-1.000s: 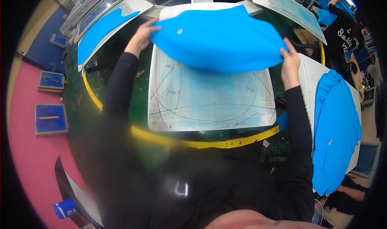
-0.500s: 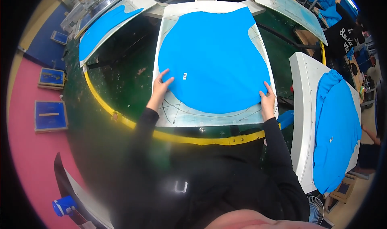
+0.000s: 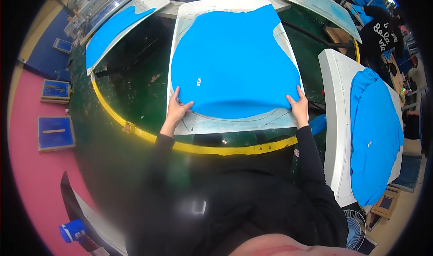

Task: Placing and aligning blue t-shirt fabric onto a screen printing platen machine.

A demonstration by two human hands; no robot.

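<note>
A bright blue cut fabric piece (image 3: pixel 234 62) with a small white label (image 3: pixel 198 82) lies on a white board (image 3: pixel 189 128). My left hand (image 3: pixel 177 110) is at its near left edge, thumb and fingers spread, with the thumb tip touching the cloth. At the near right edge my right hand (image 3: pixel 298 108) also has its thumb and fingers apart, their tips against the fabric. Between the two hands a shallow ridge runs across the near part of the cloth. Curved lines are drawn on the board around the fabric's outline.
To the right, another white board (image 3: pixel 331 120) carries a rumpled blue fabric piece (image 3: pixel 376 138). More boards stand far left (image 3: pixel 135 9) and far right (image 3: pixel 315 8). A yellow curved rail (image 3: pixel 212 148) passes below the near board edge. A fan (image 3: pixel 355 231) stands lower right; a person (image 3: pixel 381 35) is at the far right.
Both hands have come to the fabric's near corners, and a ridge has formed across its near part. The near edge sits slightly farther up the board. The whole view has shifted a little.
</note>
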